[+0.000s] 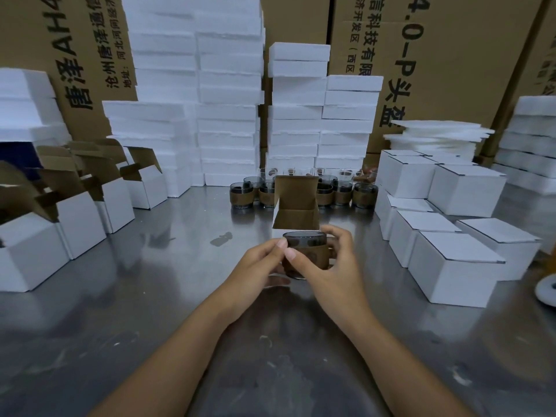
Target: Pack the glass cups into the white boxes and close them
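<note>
Both hands hold one smoky glass cup with a brown sleeve, just above the steel table. My left hand pinches its left side, and my right hand wraps its right side and handle. Directly behind the cup stands an open white box with its brown-lined lid flap upright. Several more sleeved glass cups cluster behind that box.
Open white boxes line the left side. Closed white boxes are stacked on the right. Tall piles of white foam blocks and brown cartons fill the back. A white round object sits at the right edge of the steel table.
</note>
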{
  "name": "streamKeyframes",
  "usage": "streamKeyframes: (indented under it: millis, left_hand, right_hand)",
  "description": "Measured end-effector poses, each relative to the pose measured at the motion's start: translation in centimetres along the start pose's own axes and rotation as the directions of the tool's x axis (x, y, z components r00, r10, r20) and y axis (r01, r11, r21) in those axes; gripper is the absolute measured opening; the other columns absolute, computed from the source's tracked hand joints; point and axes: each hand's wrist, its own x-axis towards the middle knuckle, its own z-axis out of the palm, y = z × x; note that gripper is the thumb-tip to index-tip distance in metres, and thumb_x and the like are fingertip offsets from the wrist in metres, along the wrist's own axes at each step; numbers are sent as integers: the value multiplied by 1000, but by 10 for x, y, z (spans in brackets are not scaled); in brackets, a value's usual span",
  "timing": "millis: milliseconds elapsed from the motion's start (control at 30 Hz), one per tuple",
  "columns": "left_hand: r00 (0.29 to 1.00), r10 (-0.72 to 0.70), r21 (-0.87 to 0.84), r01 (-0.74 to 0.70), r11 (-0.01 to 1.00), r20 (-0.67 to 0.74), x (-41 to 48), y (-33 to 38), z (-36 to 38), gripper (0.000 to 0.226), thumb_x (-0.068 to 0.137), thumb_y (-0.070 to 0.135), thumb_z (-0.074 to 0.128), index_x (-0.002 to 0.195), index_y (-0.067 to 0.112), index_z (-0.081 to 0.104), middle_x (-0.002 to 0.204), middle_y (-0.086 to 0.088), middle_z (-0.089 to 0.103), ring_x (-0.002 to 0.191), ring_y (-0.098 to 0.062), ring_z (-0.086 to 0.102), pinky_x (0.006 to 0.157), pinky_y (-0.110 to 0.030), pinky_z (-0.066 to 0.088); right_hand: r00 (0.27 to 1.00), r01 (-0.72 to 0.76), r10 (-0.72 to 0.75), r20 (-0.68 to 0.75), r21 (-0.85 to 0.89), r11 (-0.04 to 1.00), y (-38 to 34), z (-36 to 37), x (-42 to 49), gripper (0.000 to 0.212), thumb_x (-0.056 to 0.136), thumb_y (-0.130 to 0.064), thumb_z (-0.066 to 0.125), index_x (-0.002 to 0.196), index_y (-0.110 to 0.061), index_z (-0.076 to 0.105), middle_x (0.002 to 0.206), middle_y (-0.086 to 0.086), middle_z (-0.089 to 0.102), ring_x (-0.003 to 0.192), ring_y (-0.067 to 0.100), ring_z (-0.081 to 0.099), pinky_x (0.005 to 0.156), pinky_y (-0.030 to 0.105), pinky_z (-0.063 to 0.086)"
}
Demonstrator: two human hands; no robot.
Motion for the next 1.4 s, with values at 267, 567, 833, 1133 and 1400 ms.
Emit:
streamKeyframes:
  millis: [267, 567, 833, 1133, 1400]
  left_hand:
    - [999, 5, -77, -2, 997, 35, 0, -2, -5, 51, 86, 57, 41, 123, 26, 60, 115, -2, 69, 108, -20, 64, 95, -42, 49]
    - [1000, 2, -90, -1, 996, 14, 0, -1, -4, 52, 81, 59, 44, 117, 27, 62, 110, -1, 70, 94, -15, 67, 74, -24, 51]
    - [999, 26, -122, -31, 992, -41, 3, 0, -8, 52, 80, 56, 42, 109, 20, 66, 86, -3, 70, 80, -18, 67, 77, -30, 52]
    - [998, 30, -186, -41, 982, -63, 3, 0, -11, 44, 78, 57, 45, 101, 28, 71, 89, -2, 71, 86, -18, 68, 79, -31, 50]
    - [1000, 9, -141, -13, 990, -30, 3, 0, -12, 54, 80, 58, 43, 113, 23, 67, 92, -2, 69, 87, -16, 65, 85, -34, 48]
  right_hand:
    - [994, -39, 44, 102, -48, 998, 6, -2, 0, 91, 61, -37, 86, 131, -40, 29, 108, -22, 53, 97, -6, 59, 72, 6, 46]
    - [995, -86, 86, 58, 5, 996, 5, -1, 2, 55, 63, -33, 83, 103, -34, 45, 106, -12, 61, 96, -1, 61, 69, 7, 46]
    - [941, -336, 297, 160, 370, 866, 0, -9, 10, 29, 81, -23, 68, 108, -15, 64, 99, 8, 72, 90, 19, 69, 71, 25, 53]
    - [891, -453, 388, 236, 506, 734, -5, -14, 13, 15, 90, -26, 53, 92, -15, 64, 72, -2, 72, 75, 11, 67, 67, 26, 50]
    - [933, -350, 270, 238, 424, 835, -3, -11, 11, 33, 76, -39, 66, 104, -22, 63, 91, 2, 73, 85, 15, 70, 73, 25, 51]
